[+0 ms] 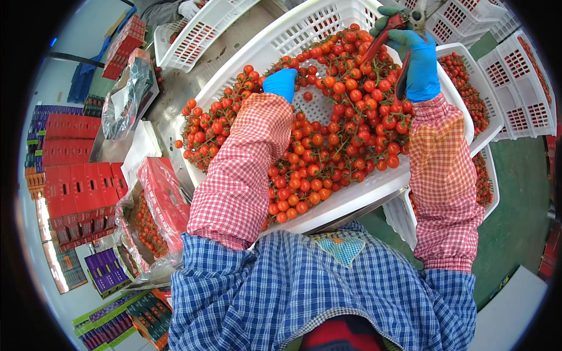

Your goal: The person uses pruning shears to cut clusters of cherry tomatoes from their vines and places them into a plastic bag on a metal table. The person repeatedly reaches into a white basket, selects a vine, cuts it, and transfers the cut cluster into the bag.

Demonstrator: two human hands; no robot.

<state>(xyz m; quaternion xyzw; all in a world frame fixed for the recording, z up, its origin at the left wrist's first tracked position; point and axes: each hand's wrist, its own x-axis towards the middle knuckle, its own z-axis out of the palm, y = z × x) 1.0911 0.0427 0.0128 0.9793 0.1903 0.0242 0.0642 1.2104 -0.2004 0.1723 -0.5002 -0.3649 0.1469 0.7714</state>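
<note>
My right hand (420, 66), in a blue glove with green fingertips, grips red-handled pruning shears (383, 37) above the right rim of a large white plastic crate (303, 35). The shears' blades point away from me at the picture's top edge. Cherry tomatoes on the vine (307, 162), red and orange with green stems, fill much of the crate. Between them a patch of its slotted floor shows. My left hand (280, 83), gloved in blue, is curled among tomatoes near the far left side; its fingertips and anything in them are hidden.
Smaller crates of tomatoes (467, 92) stand on the right. Across the metal table (175, 92), another person's gloved hand (189, 8) is at a white crate (193, 41). A plastic-lined box of tomatoes (149, 228) and stacked red cartons (81, 184) are at left.
</note>
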